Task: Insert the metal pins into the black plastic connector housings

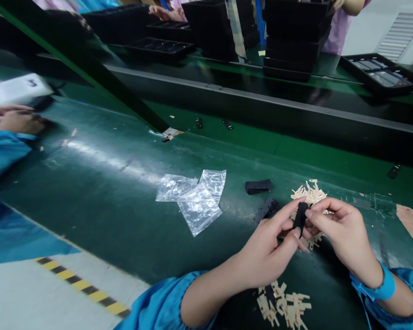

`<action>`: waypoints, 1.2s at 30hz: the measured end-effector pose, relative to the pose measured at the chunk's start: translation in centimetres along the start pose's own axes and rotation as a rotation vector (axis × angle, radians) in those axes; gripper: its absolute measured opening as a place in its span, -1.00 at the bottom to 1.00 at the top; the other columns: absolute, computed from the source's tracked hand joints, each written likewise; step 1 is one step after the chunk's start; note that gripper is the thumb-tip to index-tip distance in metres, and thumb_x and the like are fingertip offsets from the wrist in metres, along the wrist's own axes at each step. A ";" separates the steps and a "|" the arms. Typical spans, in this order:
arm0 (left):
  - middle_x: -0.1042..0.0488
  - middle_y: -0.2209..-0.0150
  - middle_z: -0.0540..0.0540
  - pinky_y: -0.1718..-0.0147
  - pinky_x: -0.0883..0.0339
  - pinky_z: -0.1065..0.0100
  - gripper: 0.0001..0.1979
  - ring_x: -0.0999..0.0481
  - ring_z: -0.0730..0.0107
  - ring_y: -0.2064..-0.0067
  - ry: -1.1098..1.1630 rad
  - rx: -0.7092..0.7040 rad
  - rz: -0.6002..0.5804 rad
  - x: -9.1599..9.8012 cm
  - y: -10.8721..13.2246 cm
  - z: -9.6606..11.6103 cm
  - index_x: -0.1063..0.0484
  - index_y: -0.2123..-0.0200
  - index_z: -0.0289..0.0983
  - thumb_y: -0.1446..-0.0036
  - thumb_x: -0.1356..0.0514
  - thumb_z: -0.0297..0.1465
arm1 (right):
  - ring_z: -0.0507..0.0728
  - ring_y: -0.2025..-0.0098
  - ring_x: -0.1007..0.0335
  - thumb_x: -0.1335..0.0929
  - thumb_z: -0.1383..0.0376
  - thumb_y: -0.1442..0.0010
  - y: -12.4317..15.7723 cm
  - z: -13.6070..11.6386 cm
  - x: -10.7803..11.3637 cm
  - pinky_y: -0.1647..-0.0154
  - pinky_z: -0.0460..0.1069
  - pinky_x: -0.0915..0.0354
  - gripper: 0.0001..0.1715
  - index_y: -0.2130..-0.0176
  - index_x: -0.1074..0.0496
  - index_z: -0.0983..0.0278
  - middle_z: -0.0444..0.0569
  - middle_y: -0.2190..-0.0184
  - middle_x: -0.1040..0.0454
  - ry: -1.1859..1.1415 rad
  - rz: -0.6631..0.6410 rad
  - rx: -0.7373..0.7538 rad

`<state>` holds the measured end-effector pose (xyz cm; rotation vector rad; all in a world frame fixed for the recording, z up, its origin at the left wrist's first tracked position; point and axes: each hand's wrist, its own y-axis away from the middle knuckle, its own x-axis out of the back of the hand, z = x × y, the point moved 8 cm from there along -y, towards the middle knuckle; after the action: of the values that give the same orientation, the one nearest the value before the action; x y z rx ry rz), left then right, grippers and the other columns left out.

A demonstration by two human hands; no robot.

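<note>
Between my two hands is a small black strip-shaped piece, held above the green bench. My left hand pinches it between thumb and fingers. The closed fingertips of my right hand touch its right side; whether they hold another small part is hidden. Behind and below my fingers lies a pile of cream-coloured small flat pieces. To the left sit a stack of black strips and a fanned group of black strips. Nearer to me lies a second heap of cream pieces.
Clear plastic bags lie mid-bench. A green slanted post meets the bench at a raised ledge. A co-worker's hands are at far left beside a white box. Stacked black trays stand across the line, near other people.
</note>
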<state>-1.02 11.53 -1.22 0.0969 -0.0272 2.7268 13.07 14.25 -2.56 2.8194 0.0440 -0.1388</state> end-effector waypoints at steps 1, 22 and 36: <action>-0.65 0.27 -0.10 0.24 -0.56 0.31 -0.42 -0.68 0.35 0.29 0.000 0.004 0.000 0.0 0.0 0.0 -0.11 -0.43 -0.30 -0.37 -0.03 -0.48 | 0.12 0.62 -0.50 -0.59 0.14 -0.02 0.0 0.0 0.0 0.63 -0.06 -0.36 -0.70 0.46 -0.50 0.24 -0.10 0.64 -0.54 -0.004 -0.003 -0.003; -0.55 0.28 -0.07 0.23 -0.58 0.34 -0.39 -0.62 0.44 0.33 0.416 0.179 -0.015 -0.4 -0.1 -1.4 -0.12 -0.43 -0.29 -0.36 -0.10 -0.48 | 0.04 0.54 -0.37 -0.49 0.18 -0.22 -0.1 -0.4 -1.4 0.46 -0.05 -0.25 -0.73 0.40 -0.43 0.25 -0.10 0.61 -0.53 0.088 -0.267 -0.004; -0.56 0.28 -0.07 0.23 -0.59 0.33 -0.40 -0.62 0.43 0.32 0.328 0.089 -0.011 -0.2 0.0 -1.2 -0.14 -0.44 -0.19 -0.37 -0.08 -0.48 | 0.02 0.56 -0.29 -0.50 0.20 -0.20 -0.1 -0.2 -1.2 0.49 -0.06 -0.23 -0.73 0.41 -0.42 0.26 -0.11 0.62 -0.52 0.099 -0.236 -0.005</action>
<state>-0.86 11.51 -2.46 -0.3243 0.1875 2.6982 11.88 14.41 -2.33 2.8049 0.3987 -0.0520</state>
